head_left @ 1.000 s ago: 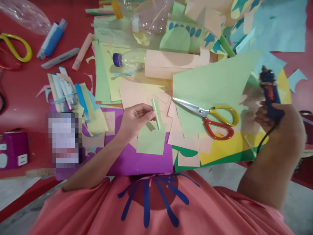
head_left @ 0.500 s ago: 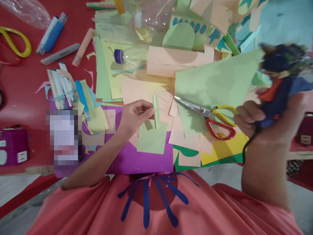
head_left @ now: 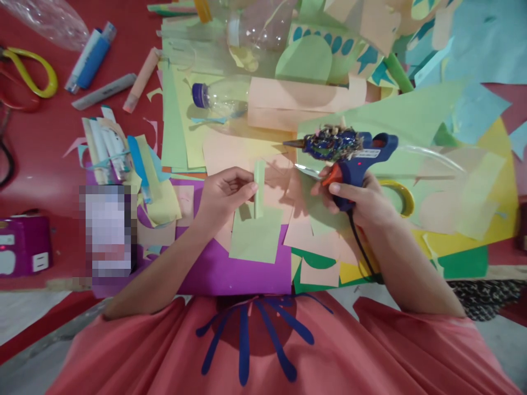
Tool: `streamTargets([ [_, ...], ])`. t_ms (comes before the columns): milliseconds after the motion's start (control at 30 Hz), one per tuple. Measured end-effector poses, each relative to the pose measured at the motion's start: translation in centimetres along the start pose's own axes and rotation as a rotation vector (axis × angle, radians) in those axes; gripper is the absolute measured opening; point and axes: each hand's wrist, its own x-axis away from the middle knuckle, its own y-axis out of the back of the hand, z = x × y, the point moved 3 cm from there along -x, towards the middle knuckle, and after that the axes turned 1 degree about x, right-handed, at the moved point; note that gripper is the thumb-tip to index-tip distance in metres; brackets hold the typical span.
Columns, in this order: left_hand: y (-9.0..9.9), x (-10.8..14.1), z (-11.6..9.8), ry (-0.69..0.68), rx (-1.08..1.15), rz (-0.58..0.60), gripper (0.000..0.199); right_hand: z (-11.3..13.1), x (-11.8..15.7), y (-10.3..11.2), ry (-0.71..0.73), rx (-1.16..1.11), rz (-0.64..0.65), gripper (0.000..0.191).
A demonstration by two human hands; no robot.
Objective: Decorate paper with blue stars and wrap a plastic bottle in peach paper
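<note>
Between thumb and fingers, my left hand (head_left: pixel 230 195) pinches a narrow folded strip of pale green paper (head_left: pixel 259 186), held upright over a pale green paper sheet (head_left: pixel 255 238). My right hand (head_left: pixel 362 200) is wrapped round the handle of a blue hot glue gun (head_left: pixel 349 164) with an orange trigger. Its nozzle points left, a little above and to the right of the strip, apart from it. Dried bits cling to the barrel, and a clear glue stick (head_left: pixel 432 153) sticks out behind. Under the gun lie scissors (head_left: pixel 401 197), mostly hidden by it and my right hand.
A clear plastic bottle (head_left: pixel 228 94) wrapped in peach paper lies beyond my hands. Markers (head_left: pixel 94 57) and yellow-and-red scissors (head_left: pixel 35 74) are at the far left. A pixelated block (head_left: pixel 107 230) sits left of my left arm. Purple paper (head_left: pixel 247 277) lies along the near edge.
My right hand has brought the glue gun in from the far right to near the strip, turning its nozzle leftward. My left hand has barely moved and keeps its pinch.
</note>
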Motion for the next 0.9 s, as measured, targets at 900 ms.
streamTargets([
  [900,-0.4,0.5,-0.1,-0.062,-0.082,-0.007,0.005,-1.3,0.9,0.0,0.062,0.192,0.043,0.035],
])
